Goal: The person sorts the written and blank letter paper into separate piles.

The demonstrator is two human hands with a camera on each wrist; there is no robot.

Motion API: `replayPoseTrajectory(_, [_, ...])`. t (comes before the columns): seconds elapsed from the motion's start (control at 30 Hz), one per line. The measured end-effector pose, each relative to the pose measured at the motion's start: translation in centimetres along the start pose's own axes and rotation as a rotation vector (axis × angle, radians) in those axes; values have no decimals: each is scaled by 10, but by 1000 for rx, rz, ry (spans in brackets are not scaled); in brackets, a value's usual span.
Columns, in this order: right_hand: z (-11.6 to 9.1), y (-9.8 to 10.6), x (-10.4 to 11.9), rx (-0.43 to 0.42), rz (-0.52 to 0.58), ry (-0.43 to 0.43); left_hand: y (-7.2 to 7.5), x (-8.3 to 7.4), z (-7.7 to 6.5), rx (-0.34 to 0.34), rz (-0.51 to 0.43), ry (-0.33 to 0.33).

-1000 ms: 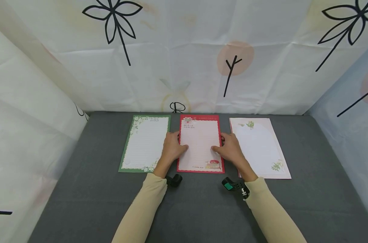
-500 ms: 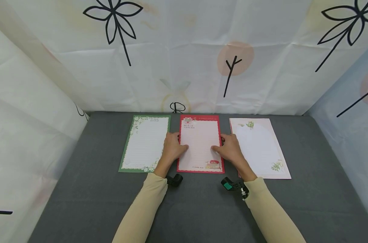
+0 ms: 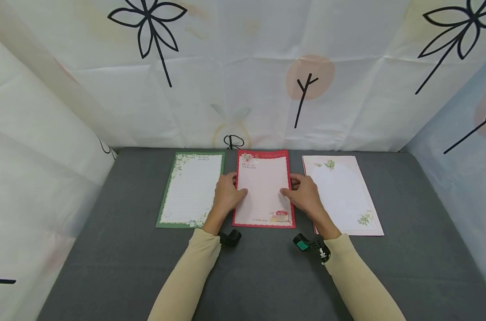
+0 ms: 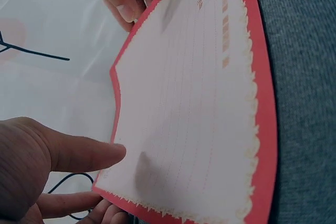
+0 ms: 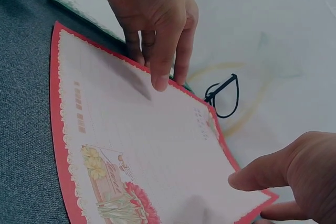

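A sheet of letter paper with a red border lies between both hands in the head view. My left hand pinches its left edge, thumb on the printed face and fingers at or under the rim. Opposite it, my right hand holds the right edge the same way. Faint lines, flowers and small print mark the paper. In the left wrist view the letter paper bows, its far part raised; the right wrist view shows the same bend in the letter paper. Fingertips beneath the sheet are partly hidden.
A green-bordered letter paper lies to the left, partly under the left forearm. Pale sheets with leaf prints lie to the right, a red edge showing beneath. The dark grey table meets a printed white cloth behind.
The red-bordered paper's far edge has risen slightly and now curves, where it lay flat before. Both hands keep hold and have moved very little. The other sheets have not moved.
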State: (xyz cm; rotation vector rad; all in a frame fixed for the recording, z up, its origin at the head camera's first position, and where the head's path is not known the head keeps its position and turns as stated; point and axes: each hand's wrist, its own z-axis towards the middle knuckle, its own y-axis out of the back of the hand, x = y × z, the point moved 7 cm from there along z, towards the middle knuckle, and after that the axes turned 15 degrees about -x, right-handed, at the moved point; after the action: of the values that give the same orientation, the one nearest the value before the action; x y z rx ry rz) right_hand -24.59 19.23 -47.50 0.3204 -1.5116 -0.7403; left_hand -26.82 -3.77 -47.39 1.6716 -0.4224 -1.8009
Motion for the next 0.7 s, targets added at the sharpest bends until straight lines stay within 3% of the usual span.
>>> replayPoseTrajectory(0.27, [-1,9,3,-74,112,-29,6,-2,4,-54,-64,4])
replayPoseTrajectory(0.7, [-1,22,2,-58,299,-111,18,3,7,-8,-243,116])
